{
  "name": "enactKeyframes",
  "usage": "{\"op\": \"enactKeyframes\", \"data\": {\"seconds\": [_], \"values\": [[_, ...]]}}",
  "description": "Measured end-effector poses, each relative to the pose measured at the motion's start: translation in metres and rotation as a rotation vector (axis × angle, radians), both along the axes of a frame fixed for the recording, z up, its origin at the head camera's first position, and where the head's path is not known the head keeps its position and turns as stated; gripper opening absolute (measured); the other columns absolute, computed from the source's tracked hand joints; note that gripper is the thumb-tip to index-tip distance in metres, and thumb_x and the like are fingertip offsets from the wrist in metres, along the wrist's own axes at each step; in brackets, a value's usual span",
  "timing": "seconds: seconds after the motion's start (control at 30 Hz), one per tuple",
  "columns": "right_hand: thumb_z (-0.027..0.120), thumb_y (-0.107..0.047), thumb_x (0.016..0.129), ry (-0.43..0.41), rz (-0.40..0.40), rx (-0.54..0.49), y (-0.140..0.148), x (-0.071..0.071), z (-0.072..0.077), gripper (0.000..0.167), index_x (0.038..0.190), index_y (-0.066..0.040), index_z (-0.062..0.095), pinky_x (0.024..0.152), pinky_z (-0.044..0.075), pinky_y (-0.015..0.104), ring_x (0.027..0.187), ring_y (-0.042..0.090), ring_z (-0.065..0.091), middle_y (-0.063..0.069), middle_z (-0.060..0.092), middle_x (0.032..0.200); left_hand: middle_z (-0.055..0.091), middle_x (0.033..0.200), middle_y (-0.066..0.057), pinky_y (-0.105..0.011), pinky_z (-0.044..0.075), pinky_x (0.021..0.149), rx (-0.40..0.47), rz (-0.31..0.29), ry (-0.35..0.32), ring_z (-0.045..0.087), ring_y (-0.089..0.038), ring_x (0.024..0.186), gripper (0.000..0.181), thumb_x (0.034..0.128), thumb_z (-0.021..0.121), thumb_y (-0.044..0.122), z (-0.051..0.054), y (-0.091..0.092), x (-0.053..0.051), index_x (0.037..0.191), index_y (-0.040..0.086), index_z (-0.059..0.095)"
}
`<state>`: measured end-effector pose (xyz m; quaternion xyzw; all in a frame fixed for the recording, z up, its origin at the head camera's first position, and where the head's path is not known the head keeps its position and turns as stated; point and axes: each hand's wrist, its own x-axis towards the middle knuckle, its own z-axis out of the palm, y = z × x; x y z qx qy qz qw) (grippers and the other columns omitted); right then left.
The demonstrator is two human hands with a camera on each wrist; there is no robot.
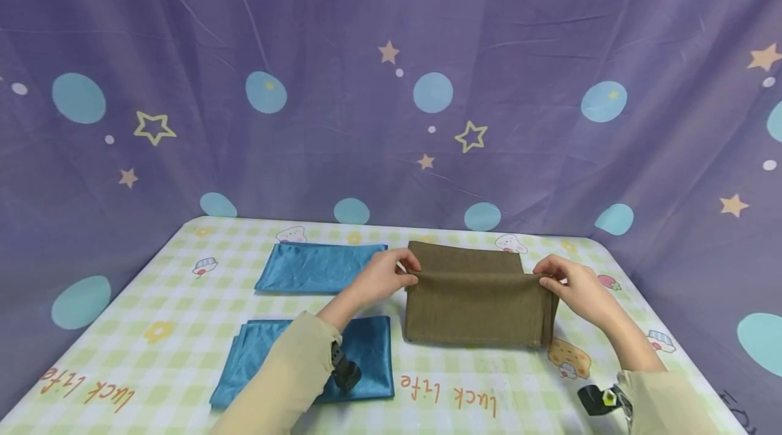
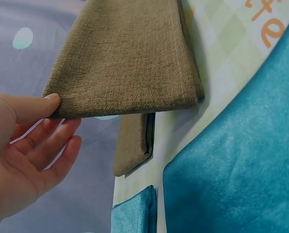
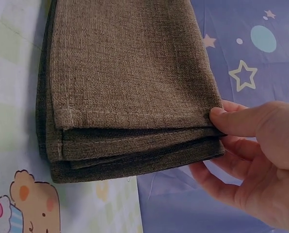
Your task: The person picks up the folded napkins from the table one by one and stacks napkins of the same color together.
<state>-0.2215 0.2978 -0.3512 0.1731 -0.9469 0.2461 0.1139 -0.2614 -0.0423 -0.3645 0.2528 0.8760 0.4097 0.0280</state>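
Observation:
A folded brown cloth (image 1: 476, 309) hangs between both hands, its upper edge raised off the table. At its upper left corner the left hand (image 1: 386, 274) pinches the edge between thumb and fingers. My right hand (image 1: 573, 284) pinches the upper right corner the same way. Several stacked layers with stitched hems show at the cloth's right end in the right wrist view. Behind it lies another folded brown cloth (image 1: 464, 257), partly hidden by the held one.
Two folded blue cloths lie on the left: a far blue cloth (image 1: 318, 269) and a near blue cloth (image 1: 373, 360), partly covered by the left forearm. A checked tablecloth (image 1: 165, 292) covers the table. A purple curtain (image 1: 366, 7) hangs behind.

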Motion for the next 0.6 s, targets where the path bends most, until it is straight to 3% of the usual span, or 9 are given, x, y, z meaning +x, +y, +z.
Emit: {"op": "enactKeyframes", "data": {"seconds": [0.3, 0.6], "values": [[0.061, -0.001, 0.083, 0.018, 0.002, 0.017, -0.002, -0.006, 0.005, 0.014, 0.093, -0.012, 0.061, 0.066, 0.047, 0.034, 0.081, 0.023, 0.062, 0.002, 0.066, 0.088, 0.062, 0.085, 0.0, -0.026, 0.047, 0.065, 0.018, 0.031, -0.005, 0.059, -0.018, 0.076, 0.009, 0.0826, 0.064, 0.011, 0.002, 0.0, -0.006, 0.091, 0.013, 0.063], [0.061, -0.002, 0.083, 0.013, -0.006, 0.025, -0.004, -0.013, 0.009, 0.013, 0.093, -0.011, 0.062, 0.067, 0.047, 0.037, 0.082, 0.024, 0.062, 0.005, 0.067, 0.09, 0.061, 0.088, 0.0, -0.025, 0.048, 0.063, 0.036, 0.048, -0.021, 0.059, -0.014, 0.076, 0.008, 0.0858, 0.062, 0.012, 0.005, -0.002, -0.011, 0.094, 0.013, 0.061]]}}
